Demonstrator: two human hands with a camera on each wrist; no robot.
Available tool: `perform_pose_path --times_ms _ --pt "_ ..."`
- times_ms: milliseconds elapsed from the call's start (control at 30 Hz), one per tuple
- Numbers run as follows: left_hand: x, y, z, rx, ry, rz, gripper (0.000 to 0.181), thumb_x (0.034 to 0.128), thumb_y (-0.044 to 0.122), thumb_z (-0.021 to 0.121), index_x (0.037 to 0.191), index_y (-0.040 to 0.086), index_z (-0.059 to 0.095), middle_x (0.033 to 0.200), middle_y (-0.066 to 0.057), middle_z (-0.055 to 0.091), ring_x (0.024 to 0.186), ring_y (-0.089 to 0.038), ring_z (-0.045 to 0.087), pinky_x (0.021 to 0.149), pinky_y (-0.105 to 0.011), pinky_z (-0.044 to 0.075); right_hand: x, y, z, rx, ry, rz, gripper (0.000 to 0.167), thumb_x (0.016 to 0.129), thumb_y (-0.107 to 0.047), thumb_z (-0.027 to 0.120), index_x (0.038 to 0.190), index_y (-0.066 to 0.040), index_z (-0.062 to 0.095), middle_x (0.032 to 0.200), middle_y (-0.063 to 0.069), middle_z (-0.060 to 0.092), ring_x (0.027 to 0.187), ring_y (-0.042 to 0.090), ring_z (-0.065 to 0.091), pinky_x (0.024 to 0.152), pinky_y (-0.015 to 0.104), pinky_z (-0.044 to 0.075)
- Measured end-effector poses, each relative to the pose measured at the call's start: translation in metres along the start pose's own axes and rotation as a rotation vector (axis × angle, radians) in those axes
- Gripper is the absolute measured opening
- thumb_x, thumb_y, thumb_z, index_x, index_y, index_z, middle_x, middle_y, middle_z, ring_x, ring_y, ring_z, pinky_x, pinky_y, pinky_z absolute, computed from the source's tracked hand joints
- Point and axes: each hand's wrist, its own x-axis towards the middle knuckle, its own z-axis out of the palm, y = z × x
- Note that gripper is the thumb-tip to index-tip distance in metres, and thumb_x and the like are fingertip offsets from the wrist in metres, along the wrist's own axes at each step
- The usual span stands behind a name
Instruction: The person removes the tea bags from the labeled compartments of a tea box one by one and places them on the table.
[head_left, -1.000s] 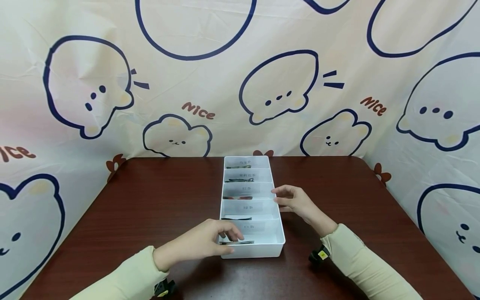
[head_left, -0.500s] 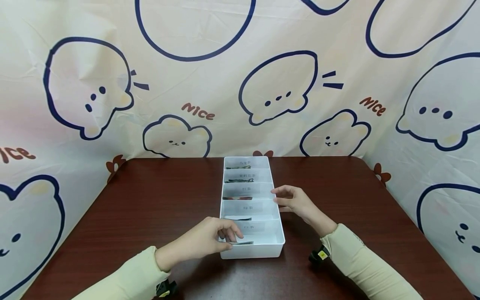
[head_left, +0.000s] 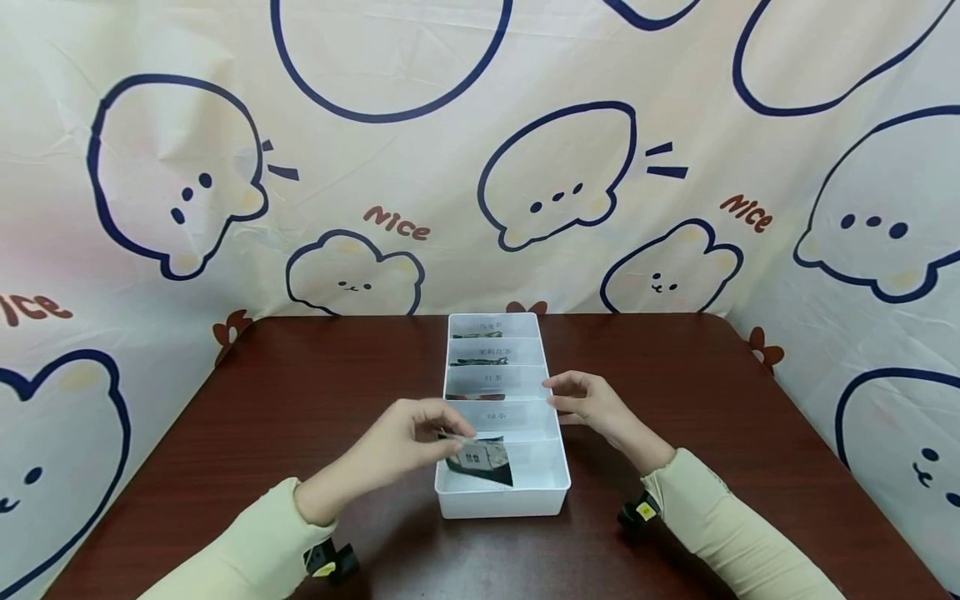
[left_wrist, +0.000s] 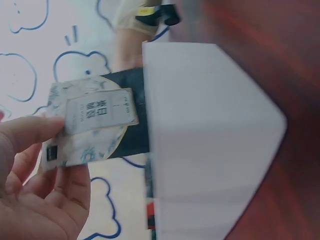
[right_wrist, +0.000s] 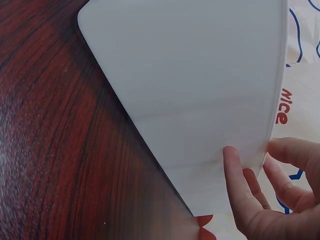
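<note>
In the head view, the left hand pinches a printed sachet by its upper left part, holding it tilted over the nearest compartment of a white tray on the dark table. With the grasp so far to one side, the sachet may pivot or slip from the fingertips, falling into that compartment or over the left rim. The hand is also close to the next compartment, where a swing could knock the sachets standing there. In the left wrist view, the thumb lies across the light face and fingers support the back, while the dark lower end passes out of sight behind the tray's wall; whether it touches anything there cannot be told. Were it pulled sideways, that end could catch on the rim and bend the packet or drag the tray. In the right wrist view, the right hand rests its fingertips against the tray's right wall and rim, fingers relaxed, without a clear grasp. Such a light touch might not stop the tray from turning or sliding, should the sachet snag, and a harder push from the right could shift it leftward.
</note>
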Motion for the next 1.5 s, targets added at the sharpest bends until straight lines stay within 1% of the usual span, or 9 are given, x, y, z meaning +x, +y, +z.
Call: perform_pose_path --times_ms 167,400,633,800,1000,1133,1267,1367,1500 --pt "0.008 0.011 -0.019 -0.036 0.112 0.015 0.012 0.0889 0.007 0.068 0.1 0.011 0.072 0.101 -0.007 0.069 0.091 -0.015 0.063 0.076 -0.029 0.054 0.0 0.0 -0.001 -0.002 0.005 0.007 0.034 0.091 -0.008 0.066 0.123 0.002 0.059 0.122 0.023 0.058 0.092 0.019 0.066 0.08 0.04 0.057" --pt "0.025 0.018 -0.058 -0.043 0.253 -0.055 0.022 0.0917 0.017 0.067 0.111 0.008 0.07 0.11 -0.005 0.068 0.093 -0.022 0.06 0.077 -0.028 0.053 0.0 0.002 -0.003 0.02 0.004 0.008 0.034 0.091 -0.007 0.066 0.123 0.002 0.059 0.12 0.023 0.059 0.092 0.019 0.067 0.081 0.042 0.057" --pt "0.044 -0.001 -0.094 -0.055 0.321 -0.138 0.035 0.0952 0.024 0.063 0.124 0.006 0.063 0.12 -0.007 0.061 0.098 -0.019 0.058 0.082 -0.021 0.051 0.001 0.003 -0.003 0.032 0.016 0.017 0.033 0.09 -0.007 0.067 0.122 0.0 0.061 0.119 0.021 0.059 0.092 0.02 0.067 0.085 0.049 0.054" --pt "0.057 -0.019 -0.111 -0.057 0.351 -0.219 0.037 0.0966 0.023 0.061 0.129 0.006 0.06 0.128 -0.011 0.055 0.098 -0.018 0.058 0.081 -0.019 0.051 0.002 0.004 -0.003 0.02 0.018 0.014 0.033 0.091 -0.008 0.066 0.123 0.0 0.06 0.12 0.021 0.059 0.092 0.021 0.067 0.085 0.048 0.054" --pt "0.07 -0.049 -0.119 -0.047 0.353 -0.333 0.036 0.0978 0.024 0.058 0.131 0.009 0.06 0.132 -0.012 0.056 0.105 -0.023 0.054 0.082 -0.02 0.049 0.002 0.003 -0.002 0.029 0.022 0.026 0.033 0.09 -0.007 0.066 0.122 -0.002 0.061 0.12 0.02 0.059 0.092 0.021 0.067 0.082 0.044 0.056" --pt "0.077 -0.072 -0.117 -0.025 0.361 -0.367 0.033 0.0981 0.02 0.058 0.129 0.007 0.061 0.13 -0.015 0.058 0.105 -0.025 0.055 0.082 -0.021 0.049 0.002 0.003 -0.003 0.026 0.018 0.018 0.033 0.091 -0.008 0.066 0.122 -0.001 0.061 0.119 0.02 0.059 0.092 0.021 0.067 0.082 0.044 0.056" --pt "0.082 -0.093 -0.115 0.017 0.362 -0.414 0.03 0.0983 0.016 0.057 0.126 0.006 0.062 0.131 -0.015 0.058 0.108 -0.027 0.054 0.089 -0.027 0.049 0.001 0.002 -0.002 0.022 0.015 0.013 0.033 0.091 -0.008 0.066 0.122 0.0 0.06 0.121 0.022 0.059 0.093 0.02 0.067 0.081 0.042 0.057" --pt "0.086 -0.106 -0.113 0.034 0.358 -0.451 0.029 0.0984 0.014 0.057 0.126 0.006 0.063 0.133 -0.015 0.056 0.111 -0.028 0.054 0.095 -0.035 0.048 0.001 0.002 -0.001 0.019 0.006 0.003 0.034 0.091 -0.008 0.066 0.123 0.002 0.059 0.123 0.023 0.058 0.094 0.021 0.066 0.079 0.04 0.057" --pt "0.092 -0.121 -0.112 0.072 0.338 -0.467 0.028 0.0983 0.012 0.056 0.125 0.005 0.063 0.133 -0.017 0.055 0.11 -0.029 0.054 0.094 -0.037 0.048 0.001 0.003 0.0 0.029 -0.008 -0.012 0.035 0.091 -0.007 0.066 0.123 0.004 0.058 0.122 0.025 0.057 0.095 0.021 0.066 0.078 0.04 0.058"
